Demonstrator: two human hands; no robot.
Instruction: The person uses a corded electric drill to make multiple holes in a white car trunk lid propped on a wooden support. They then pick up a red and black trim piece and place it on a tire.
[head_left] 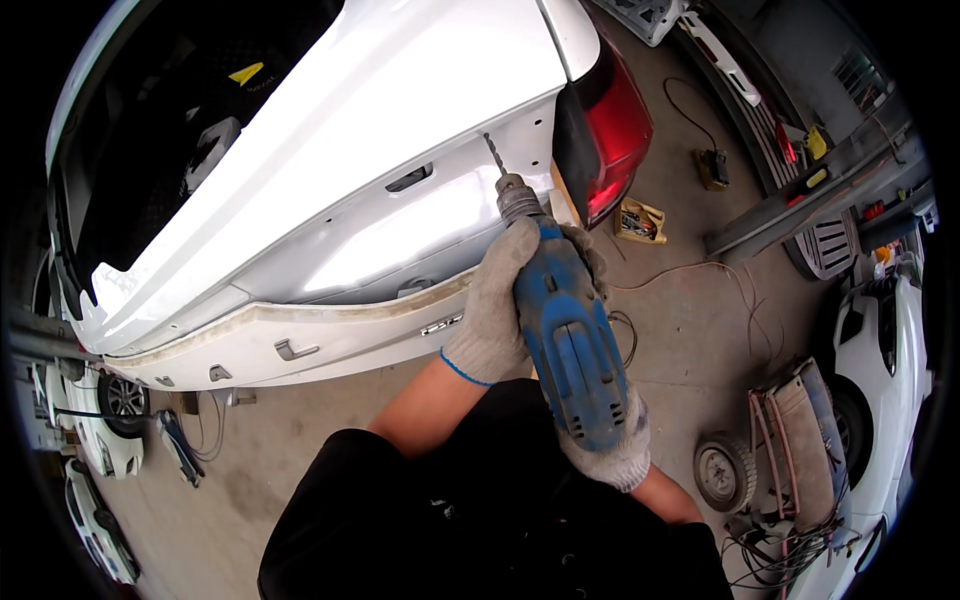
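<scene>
Gripping a blue electric drill [568, 340] with both gloved hands, the person aims its bit [494, 153] at the white car's rear panel [400, 215], beside the red tail light [612, 135]; left hand [495, 305] wraps the front, right hand [612, 445] clasps the handle; the drill looks heavy and rigid, best held at both ends.

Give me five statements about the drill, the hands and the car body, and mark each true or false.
1. Both hands hold the drill. True: left hand by the chuck, right hand at the rear.
2. The drill is red. False: it is blue.
3. The bit meets the white car body. True.
4. The hands are bare. False: both wear grey gloves.
5. The tail light lies left of the drill. False: it is to the right.
</scene>
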